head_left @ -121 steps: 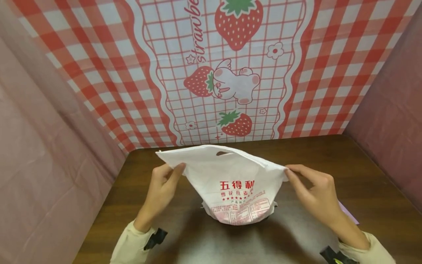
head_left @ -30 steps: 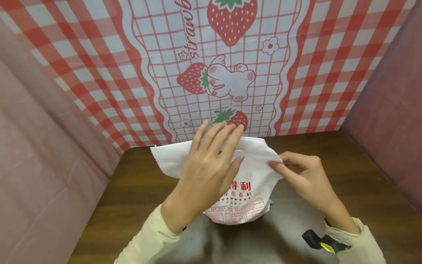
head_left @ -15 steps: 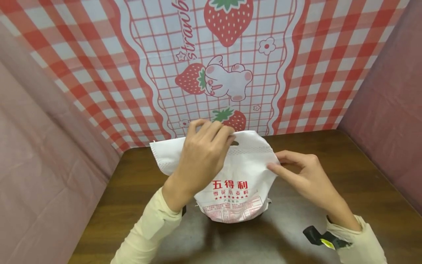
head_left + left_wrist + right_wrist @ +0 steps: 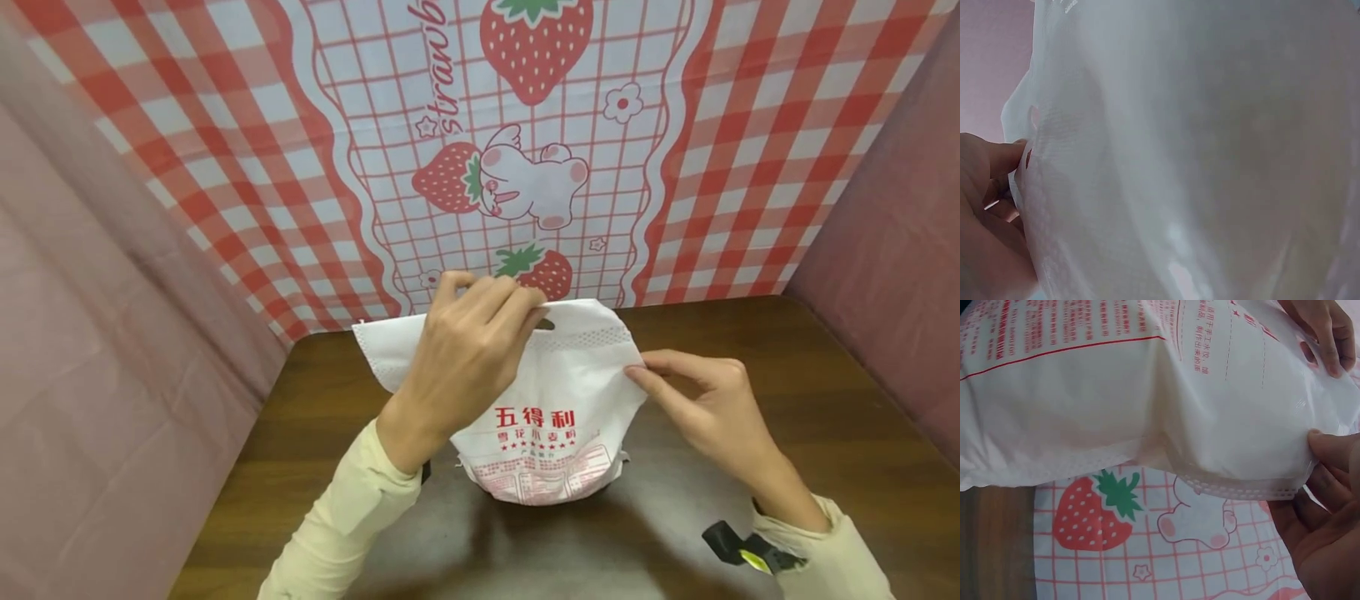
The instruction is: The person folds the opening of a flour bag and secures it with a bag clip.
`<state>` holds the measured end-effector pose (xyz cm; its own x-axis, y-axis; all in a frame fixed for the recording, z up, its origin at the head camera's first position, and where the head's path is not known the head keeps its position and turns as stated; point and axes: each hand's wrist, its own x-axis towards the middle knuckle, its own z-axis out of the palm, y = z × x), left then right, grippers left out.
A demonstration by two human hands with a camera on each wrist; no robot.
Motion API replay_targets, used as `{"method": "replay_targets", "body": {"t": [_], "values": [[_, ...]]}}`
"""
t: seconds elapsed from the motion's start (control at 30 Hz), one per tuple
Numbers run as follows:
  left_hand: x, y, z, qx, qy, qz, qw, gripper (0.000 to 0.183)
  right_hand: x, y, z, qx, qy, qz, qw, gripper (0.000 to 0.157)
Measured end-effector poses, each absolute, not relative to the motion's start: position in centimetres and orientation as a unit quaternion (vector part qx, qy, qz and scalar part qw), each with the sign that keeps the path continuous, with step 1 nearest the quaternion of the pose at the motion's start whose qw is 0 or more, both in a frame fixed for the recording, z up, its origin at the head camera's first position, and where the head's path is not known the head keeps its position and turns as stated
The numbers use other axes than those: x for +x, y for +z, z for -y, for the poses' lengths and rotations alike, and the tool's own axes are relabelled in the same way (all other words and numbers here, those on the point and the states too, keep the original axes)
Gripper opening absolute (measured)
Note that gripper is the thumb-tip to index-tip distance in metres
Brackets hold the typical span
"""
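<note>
A white flour bag [image 4: 558, 375] with red printed characters stands upright on the table, its wide top edge held up. Near the cut-out handle slot, my left hand [image 4: 468, 350] grips the top edge with curled fingers, covering part of the bag's front. My right hand [image 4: 708, 408] pinches the bag's right side seam just below the upper corner. In the left wrist view, the bag's pale surface [image 4: 1197, 137] fills most of the picture, with the left hand [image 4: 991, 212] at its edge. The right wrist view shows the right hand [image 4: 1329, 500] pinching the stitched corner.
The dark brown table [image 4: 795, 375] reaches back to a red-and-white checked cloth [image 4: 757, 167] with strawberries on it. Pink curtains [image 4: 97, 333] hang at both sides. A dark strap [image 4: 750, 550] sits on the right wrist.
The left hand has left the bag's left side, crossed in front with fingers spread, and now grips the top edge near the slot. The right hand keeps its pinch on the right side.
</note>
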<state>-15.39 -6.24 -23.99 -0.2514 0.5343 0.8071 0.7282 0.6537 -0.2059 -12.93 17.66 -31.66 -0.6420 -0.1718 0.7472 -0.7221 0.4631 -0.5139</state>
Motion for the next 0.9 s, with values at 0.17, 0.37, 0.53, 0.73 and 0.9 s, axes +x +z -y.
{"method": "replay_targets", "body": {"t": [0.17, 0.37, 0.53, 0.73, 0.9], "values": [[-15.5, -23.9, 6.3, -0.408, -0.100, 0.782, 0.461, 0.015, -13.0, -33.1, -18.5, 0.289, 0.393, 0.824, 0.288, 0.029], [-15.4, -23.7, 6.6, -0.418, -0.113, 0.771, 0.468, 0.014, -13.7, -34.6, -19.3, 0.298, 0.360, 0.831, 0.303, 0.033], [-15.4, -23.6, 6.6, -0.431, -0.121, 0.764, 0.465, 0.013, -13.8, -35.0, -19.7, 0.298, 0.364, 0.823, 0.317, 0.034], [-15.5, -23.4, 6.7, -0.431, -0.120, 0.764, 0.466, 0.014, -13.9, -35.1, -19.8, 0.296, 0.371, 0.818, 0.324, 0.033], [-15.5, -23.5, 6.8, -0.433, -0.134, 0.762, 0.462, 0.014, -14.0, -35.5, -19.9, 0.293, 0.374, 0.817, 0.325, 0.033]]}}
